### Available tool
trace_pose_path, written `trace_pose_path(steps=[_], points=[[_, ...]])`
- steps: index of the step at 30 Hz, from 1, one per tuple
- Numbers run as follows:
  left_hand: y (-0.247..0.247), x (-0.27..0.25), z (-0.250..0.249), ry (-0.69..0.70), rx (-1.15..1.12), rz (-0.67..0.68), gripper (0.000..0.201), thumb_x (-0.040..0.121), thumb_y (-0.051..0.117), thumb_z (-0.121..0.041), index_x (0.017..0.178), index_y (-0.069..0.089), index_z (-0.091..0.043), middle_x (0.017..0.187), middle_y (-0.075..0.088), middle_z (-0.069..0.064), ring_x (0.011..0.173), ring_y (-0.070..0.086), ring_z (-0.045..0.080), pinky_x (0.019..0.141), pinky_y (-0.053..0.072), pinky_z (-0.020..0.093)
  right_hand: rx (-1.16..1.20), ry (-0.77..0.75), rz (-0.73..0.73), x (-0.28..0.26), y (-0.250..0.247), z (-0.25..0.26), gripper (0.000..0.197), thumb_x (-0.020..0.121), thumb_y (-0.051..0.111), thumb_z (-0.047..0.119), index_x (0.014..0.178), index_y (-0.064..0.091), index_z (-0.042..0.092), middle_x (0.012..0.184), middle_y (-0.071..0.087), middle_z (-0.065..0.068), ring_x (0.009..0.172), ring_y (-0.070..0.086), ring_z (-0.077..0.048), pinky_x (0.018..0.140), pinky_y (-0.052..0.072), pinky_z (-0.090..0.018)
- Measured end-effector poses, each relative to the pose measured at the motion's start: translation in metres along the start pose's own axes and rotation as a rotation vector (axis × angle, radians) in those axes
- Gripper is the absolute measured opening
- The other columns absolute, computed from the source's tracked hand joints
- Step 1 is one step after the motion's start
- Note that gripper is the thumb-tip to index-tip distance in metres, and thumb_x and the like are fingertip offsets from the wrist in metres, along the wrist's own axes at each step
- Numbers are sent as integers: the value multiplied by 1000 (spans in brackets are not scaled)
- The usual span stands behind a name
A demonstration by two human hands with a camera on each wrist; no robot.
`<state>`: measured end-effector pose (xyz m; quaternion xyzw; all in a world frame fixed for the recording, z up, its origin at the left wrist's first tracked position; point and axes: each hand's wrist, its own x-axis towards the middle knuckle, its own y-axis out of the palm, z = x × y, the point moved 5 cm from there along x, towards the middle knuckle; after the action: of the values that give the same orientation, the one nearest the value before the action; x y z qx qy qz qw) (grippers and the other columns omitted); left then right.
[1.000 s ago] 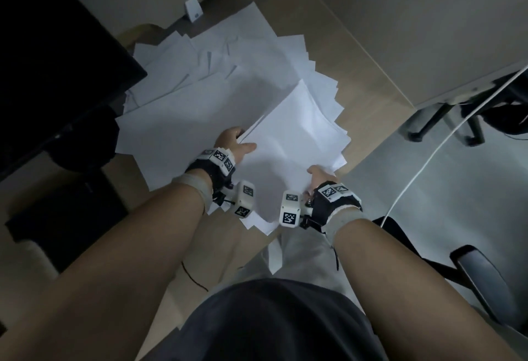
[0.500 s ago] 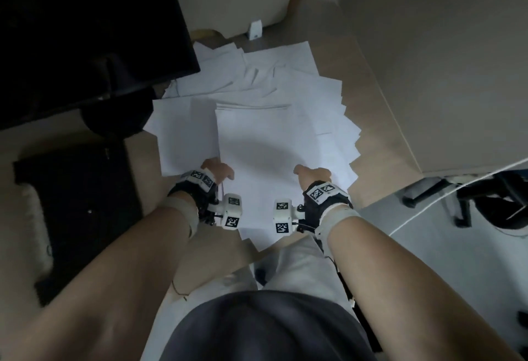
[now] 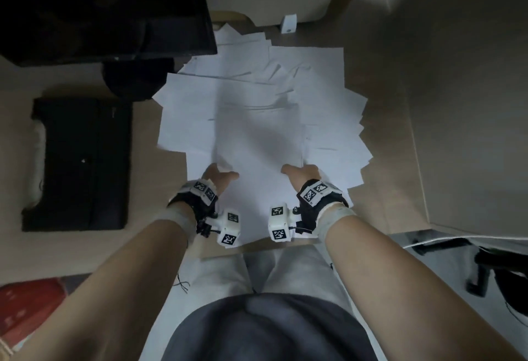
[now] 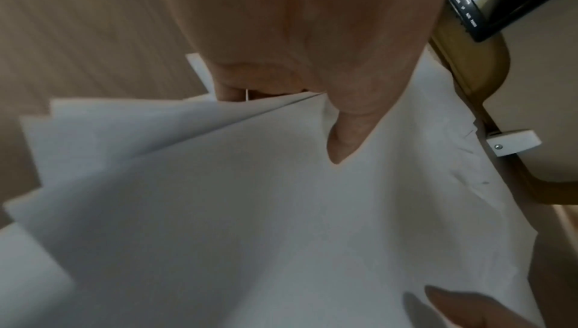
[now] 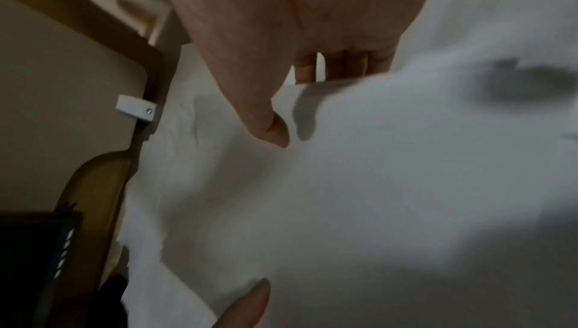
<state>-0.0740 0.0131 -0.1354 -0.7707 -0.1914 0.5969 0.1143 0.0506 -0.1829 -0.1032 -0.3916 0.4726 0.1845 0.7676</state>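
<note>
Surface: pale wood-grain desk (image 3: 383, 137) in a dim room, loose sheets (image 3: 185, 120) fanned across it.
Paper: squared smooth white stack (image 3: 258, 143), flat on the sheets, right of the black monitor (image 3: 108, 9), nearer.
Grip: left hand (image 3: 218, 177) clamps the stack's edge, thumb above, fingers beneath; right hand (image 3: 303, 173) likewise.
Hidden: fingertips under paper; right thumb's contact blurred.

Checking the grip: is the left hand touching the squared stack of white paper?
Touching. The left wrist view shows the left hand: thumb on the white paper stack, fingers under its edge.
</note>
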Motion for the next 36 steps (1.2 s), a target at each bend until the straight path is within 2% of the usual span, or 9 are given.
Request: trace_pose_path(steps=[4, 8, 11, 13, 19, 22, 24, 32, 36], points=[[22, -8, 8, -33, 35, -49, 56, 94, 56, -24, 141, 37, 2, 140, 46, 19, 122, 49, 35, 91, 40, 35, -27, -53, 69, 15, -15, 1, 72, 84, 65, 32, 135, 25, 2, 96, 52, -8, 76, 53, -25, 65, 41, -30], [23, -11, 14, -43, 57, -72, 39, 100, 44, -13, 133, 46, 7, 135, 50, 25, 116, 53, 37, 91, 43, 37, -121, -123, 163, 13, -22, 2, 52, 78, 68, 39, 115, 46, 10, 86, 55, -4, 70, 56, -23, 68, 48, -33], [14, -19, 16, -58, 29, -151, 39, 98, 45, -9, 133, 48, 8, 136, 51, 25, 125, 50, 36, 97, 43, 36, -124, -254, 247, 7, -17, 12, 33, 80, 71, 19, 110, 62, 9, 93, 64, -3, 93, 66, -30, 74, 50, -31], [7, -23, 23, -78, -15, -202, 39, 96, 48, -8, 132, 50, 7, 134, 53, 25, 123, 52, 36, 97, 43, 36, -209, -309, 322, -4, -5, 20, 58, 78, 68, 3, 133, 51, 0, 115, 59, -10, 112, 60, -31, 81, 48, -29], [-6, -27, 73, -198, -217, -246, 25, 93, 58, -20, 110, 56, -2, 128, 57, 24, 99, 54, 30, 80, 39, 30, -341, -372, 383, -25, 30, 32, 42, 66, 57, -12, 104, 52, 3, 73, 49, -5, 71, 50, -24, 63, 44, -31], [-12, -22, 76, -195, -308, -269, 59, 82, 68, -24, 130, 46, 4, 126, 55, 19, 107, 54, 32, 88, 42, 33, -321, -342, 363, -23, 42, 32, 34, 68, 69, -2, 98, 54, 1, 83, 54, -8, 77, 55, -25, 69, 45, -30], [-17, -20, 67, -147, -333, -297, 85, 65, 76, -31, 135, 43, 5, 134, 50, 20, 120, 51, 32, 99, 39, 30, -281, -303, 345, -16, 47, 28, 66, 75, 79, 25, 127, 50, -1, 115, 58, -10, 106, 59, -30, 88, 46, -31], [-30, -4, 22, 73, 115, -259, 51, 84, 62, -46, 122, 59, -13, 132, 52, 16, 123, 47, 34, 104, 41, 42, -353, -286, -137, -4, 25, 33, 51, 88, 59, 42, 125, 61, 7, 145, 31, -11, 125, 33, -35, 98, 33, -39], [-34, 4, 21, 67, 125, -218, 51, 83, 64, -44, 124, 58, -15, 133, 51, 17, 119, 52, 31, 100, 43, 33, -283, -186, -75, 2, 25, 38, 52, 85, 62, 36, 129, 50, 11, 136, 35, -13, 92, 53, -28, 89, 43, -33]])
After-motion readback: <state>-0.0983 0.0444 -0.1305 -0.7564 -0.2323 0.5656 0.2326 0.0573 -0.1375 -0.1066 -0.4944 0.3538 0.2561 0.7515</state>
